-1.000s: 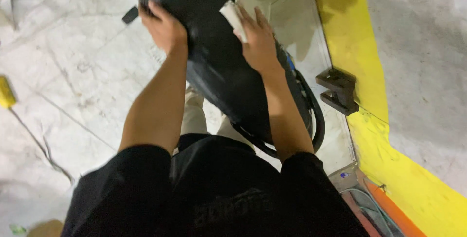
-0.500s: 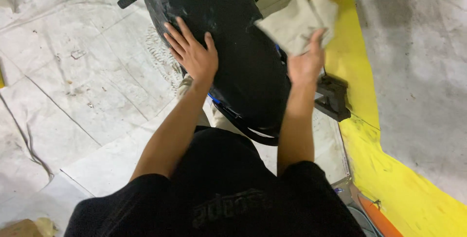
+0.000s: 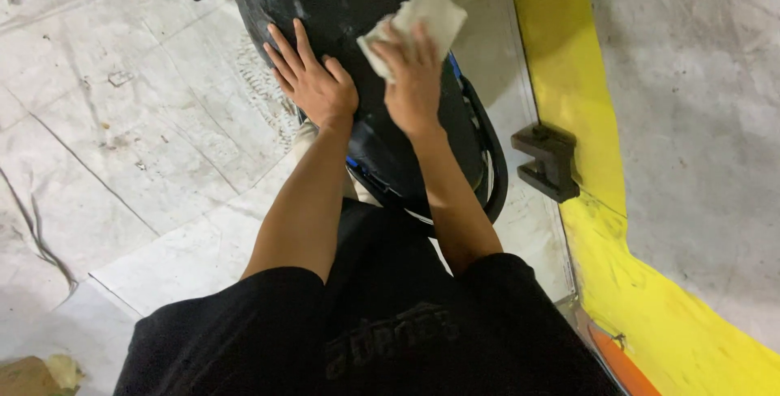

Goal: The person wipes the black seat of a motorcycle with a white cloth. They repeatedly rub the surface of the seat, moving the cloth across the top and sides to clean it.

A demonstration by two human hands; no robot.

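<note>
Head view: we see the left hand (image 3: pixel 313 79) lying flat with fingers spread on the black scooter seat (image 3: pixel 349 6), holding nothing. Just beside it, the right hand (image 3: pixel 413 75) clutches a crumpled pale cloth (image 3: pixel 418 18) and presses it onto the seat's upper surface. The seat runs from the top edge down toward the person (who wears a black shirt). A yellow border (image 3: pixel 569 79) and a black bracket (image 3: pixel 548 160) lie to the right.
</note>
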